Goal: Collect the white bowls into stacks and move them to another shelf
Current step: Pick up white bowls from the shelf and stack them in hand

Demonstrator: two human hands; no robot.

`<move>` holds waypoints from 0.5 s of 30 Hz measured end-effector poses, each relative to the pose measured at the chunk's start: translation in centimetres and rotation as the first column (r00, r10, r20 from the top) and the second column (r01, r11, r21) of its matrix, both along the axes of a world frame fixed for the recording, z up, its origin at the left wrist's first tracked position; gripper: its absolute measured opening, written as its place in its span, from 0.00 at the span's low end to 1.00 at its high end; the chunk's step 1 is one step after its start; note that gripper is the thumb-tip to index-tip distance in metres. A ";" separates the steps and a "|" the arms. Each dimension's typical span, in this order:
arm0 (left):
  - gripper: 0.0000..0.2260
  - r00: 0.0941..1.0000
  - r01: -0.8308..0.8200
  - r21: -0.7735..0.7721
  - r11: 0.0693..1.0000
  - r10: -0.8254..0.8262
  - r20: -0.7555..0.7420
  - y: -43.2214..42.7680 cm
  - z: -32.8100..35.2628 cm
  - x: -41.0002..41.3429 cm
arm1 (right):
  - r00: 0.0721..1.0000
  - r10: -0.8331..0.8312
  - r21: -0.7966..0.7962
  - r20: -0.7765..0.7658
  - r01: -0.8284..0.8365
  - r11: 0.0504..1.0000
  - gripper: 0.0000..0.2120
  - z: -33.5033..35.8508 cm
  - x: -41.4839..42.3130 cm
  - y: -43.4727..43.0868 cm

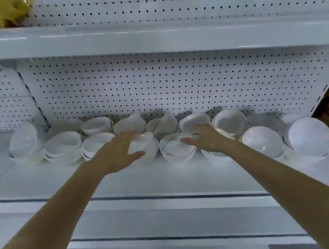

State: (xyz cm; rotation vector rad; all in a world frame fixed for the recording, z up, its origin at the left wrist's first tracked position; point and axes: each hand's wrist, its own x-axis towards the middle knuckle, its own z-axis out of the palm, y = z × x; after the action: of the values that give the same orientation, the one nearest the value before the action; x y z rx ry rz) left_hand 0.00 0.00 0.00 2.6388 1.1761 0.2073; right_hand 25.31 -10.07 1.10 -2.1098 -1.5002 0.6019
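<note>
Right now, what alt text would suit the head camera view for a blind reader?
Two bare arms reach onto a white shelf, left hand and right hand each touching one of many white bowls, some nested, some tilted, lined along a pegboard back.

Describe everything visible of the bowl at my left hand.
The bowl is plain white, glossy, ceramic-looking, with a thin rim. It sits tilted in a lower bowl, front row on the shelf. The left hand spans it, thumb at its front, fingers over its back; whether it grips cannot be told.
</note>
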 end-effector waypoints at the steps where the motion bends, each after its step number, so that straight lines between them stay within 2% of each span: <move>1: 0.33 1.000 -0.001 0.008 1.000 0.000 0.007 0.2 -0.4 0.2 | 0.999 -0.032 0.001 -0.041 0.032 0.999 0.36 -0.2 -0.1 0.4; 6: 0.32 1.000 0.005 0.021 1.000 -0.005 0.014 1.3 -2.1 0.6 | 0.979 -0.149 -0.125 -0.136 0.132 0.983 0.34 -1.7 -0.2 1.8; 12: 0.34 0.993 0.073 0.002 0.997 -0.073 0.089 2.7 -4.2 0.6 | 0.946 -0.192 -0.111 -0.262 0.168 0.980 0.30 -3.3 0.0 2.5; 15: 0.36 0.987 0.114 0.004 0.993 -0.114 0.115 2.9 -5.3 0.7 | 0.915 -0.225 -0.142 -0.334 0.187 0.972 0.22 -3.0 0.3 2.7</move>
State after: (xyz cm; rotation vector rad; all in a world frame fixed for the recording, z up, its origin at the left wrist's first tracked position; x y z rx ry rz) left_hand 0.71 2.94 -5.29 2.6425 0.9855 0.3310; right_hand 25.59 -7.40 -1.94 -2.0699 -1.0555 0.9369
